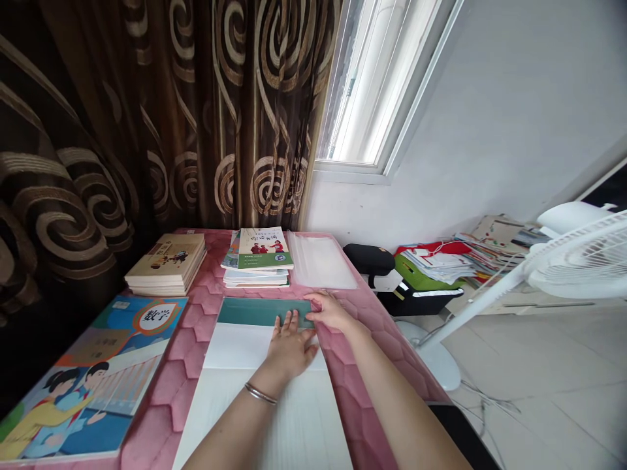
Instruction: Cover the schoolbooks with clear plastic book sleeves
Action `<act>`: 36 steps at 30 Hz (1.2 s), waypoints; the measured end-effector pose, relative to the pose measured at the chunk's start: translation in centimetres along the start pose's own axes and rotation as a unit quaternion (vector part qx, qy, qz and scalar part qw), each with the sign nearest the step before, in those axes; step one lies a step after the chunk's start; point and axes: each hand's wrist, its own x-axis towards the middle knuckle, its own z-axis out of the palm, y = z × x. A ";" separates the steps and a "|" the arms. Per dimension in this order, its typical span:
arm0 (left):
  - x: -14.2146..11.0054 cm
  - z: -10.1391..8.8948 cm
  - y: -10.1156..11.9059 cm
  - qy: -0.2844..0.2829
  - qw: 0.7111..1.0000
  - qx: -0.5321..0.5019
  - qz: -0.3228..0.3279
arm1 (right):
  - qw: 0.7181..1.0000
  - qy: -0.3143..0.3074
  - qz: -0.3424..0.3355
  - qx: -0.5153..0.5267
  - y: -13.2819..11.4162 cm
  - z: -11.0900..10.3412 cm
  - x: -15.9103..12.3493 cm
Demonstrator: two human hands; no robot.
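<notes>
An open book lies in front of me on a pink quilted cover, its pale page reaching down to the bottom of the view. Across its far end runs a dark green flap, bordered by a white strip. My left hand, with a bangle on the wrist, rests flat with fingers spread over the flap and the white strip. At the flap's right edge, my right hand has its fingers and thumb closed on the edge. My forearms cover part of the page.
Stacked books and a second pile stand at the back, beside clear plastic sheets. A large math textbook lies left. Past the pink surface's right edge are a white fan and a black case.
</notes>
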 end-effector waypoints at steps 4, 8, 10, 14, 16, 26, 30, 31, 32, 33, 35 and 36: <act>0.0 0.1 -0.1 -0.003 1.000 0.002 0.001 | 1.000 0.018 -0.005 0.007 0.0 0.5 0.8; 0.0 0.4 -0.3 0.007 1.000 0.000 0.004 | 0.999 0.042 0.003 -0.011 -0.4 0.9 1.0; 0.0 0.5 -0.3 0.009 1.000 0.002 0.003 | 0.999 0.046 0.013 -0.027 -0.6 1.1 0.8; 0.0 0.4 -0.1 0.008 1.000 0.002 0.003 | 0.999 0.015 0.017 -0.049 -0.6 0.5 -0.2; 0.0 0.3 0.0 0.008 1.000 0.003 0.000 | 0.998 -0.021 0.002 -0.053 -0.4 -0.3 -0.8; -0.1 0.2 0.1 0.001 1.000 0.014 0.002 | 0.999 -0.013 -0.044 -0.021 0.3 -0.3 -0.5; 0.1 0.1 -0.1 0.022 0.999 0.030 0.005 | 0.999 0.015 -0.023 -0.032 0.3 0.4 -0.4; 0.2 -0.1 -0.4 0.033 0.999 0.038 -0.001 | 0.999 0.017 -0.018 -0.034 0.3 0.4 -0.5; 0.4 -0.4 -0.7 0.045 0.998 0.047 -0.014 | 0.999 0.017 -0.015 -0.037 0.3 0.4 -0.5; 0.5 -0.9 -1.3 0.055 0.996 0.058 -0.035 | 0.999 0.016 -0.013 -0.039 0.2 0.4 -0.5; 0.7 -2.0 -2.9 0.064 0.991 0.084 -0.081 | 0.999 0.011 -0.009 -0.043 0.0 0.3 -0.6; 0.6 -2.6 -3.9 0.062 0.989 0.097 -0.094 | 0.999 0.008 -0.007 -0.046 -0.1 0.3 -0.6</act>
